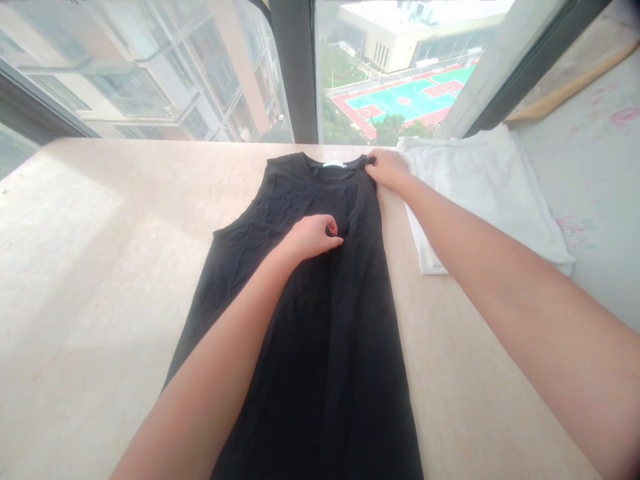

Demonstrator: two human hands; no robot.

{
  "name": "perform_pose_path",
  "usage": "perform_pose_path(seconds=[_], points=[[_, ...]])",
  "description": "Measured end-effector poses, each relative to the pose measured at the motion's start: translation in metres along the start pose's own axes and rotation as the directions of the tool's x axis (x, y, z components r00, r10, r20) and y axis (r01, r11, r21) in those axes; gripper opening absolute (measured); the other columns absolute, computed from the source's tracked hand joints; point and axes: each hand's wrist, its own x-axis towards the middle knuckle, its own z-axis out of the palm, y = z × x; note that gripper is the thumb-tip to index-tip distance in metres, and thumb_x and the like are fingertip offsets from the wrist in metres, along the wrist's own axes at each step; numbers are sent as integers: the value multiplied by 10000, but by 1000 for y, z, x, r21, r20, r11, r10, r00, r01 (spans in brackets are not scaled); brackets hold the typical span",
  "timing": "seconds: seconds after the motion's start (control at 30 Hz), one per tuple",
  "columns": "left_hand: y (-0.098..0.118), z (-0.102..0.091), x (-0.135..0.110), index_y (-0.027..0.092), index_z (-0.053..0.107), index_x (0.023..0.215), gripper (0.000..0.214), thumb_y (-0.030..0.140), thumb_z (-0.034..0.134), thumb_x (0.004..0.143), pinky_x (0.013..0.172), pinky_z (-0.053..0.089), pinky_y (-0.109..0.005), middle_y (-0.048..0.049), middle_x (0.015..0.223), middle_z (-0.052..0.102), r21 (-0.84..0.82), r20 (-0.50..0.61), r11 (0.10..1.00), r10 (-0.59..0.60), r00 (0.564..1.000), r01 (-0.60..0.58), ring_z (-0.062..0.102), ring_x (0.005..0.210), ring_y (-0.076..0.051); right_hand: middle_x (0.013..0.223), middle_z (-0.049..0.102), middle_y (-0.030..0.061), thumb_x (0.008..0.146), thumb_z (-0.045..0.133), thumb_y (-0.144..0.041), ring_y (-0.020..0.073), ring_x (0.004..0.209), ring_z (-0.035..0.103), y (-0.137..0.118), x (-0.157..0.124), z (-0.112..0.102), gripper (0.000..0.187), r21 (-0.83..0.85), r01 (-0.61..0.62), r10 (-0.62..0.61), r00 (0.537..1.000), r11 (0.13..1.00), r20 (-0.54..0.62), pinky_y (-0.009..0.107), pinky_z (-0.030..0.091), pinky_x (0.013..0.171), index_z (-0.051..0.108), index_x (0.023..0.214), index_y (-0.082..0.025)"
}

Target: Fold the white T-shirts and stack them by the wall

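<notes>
A black sleeveless top [295, 320] lies spread with its neckline toward the window and its lower part running out of view at the bottom. Its right side is folded inward over the front. My right hand [385, 168] pinches the top at the right shoulder, beside the neckline. Over the chest, my left hand [315, 237] is closed with curled fingers on the folded-over armhole edge. A white label [334, 165] shows inside the back of the neck.
The garment rests on a pale marble-like sill [100, 267]. Folded white cloth [480, 193] lies to the right, by a flower-patterned surface [605, 173]. Window glass with a dark frame post [295, 73] bounds the far edge; buildings and a sports court show outside.
</notes>
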Motion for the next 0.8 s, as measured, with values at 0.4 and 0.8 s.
perform_pose_path(seconds=[0.4,0.8], points=[[-2,-16,-6,191,575,690,269,431,669,771,504,340,-233,19,591,567,-311,112,946,-58,992,90,496,514,-105,1143,674,117,865,518,-313,299,1056,594,0,-2,0,348,-51,12,-10,999,999,33,440,481,919,666,1166,-222],[-11,-6,-14,191,610,948,188,247,625,769,709,478,-274,-24,835,689,-155,-101,982,-119,988,103,641,735,-160,1233,603,146,853,564,-378,301,1145,534,-3,5,-5,339,-24,-22,20,997,999,-71,439,459,972,692,1109,-197]])
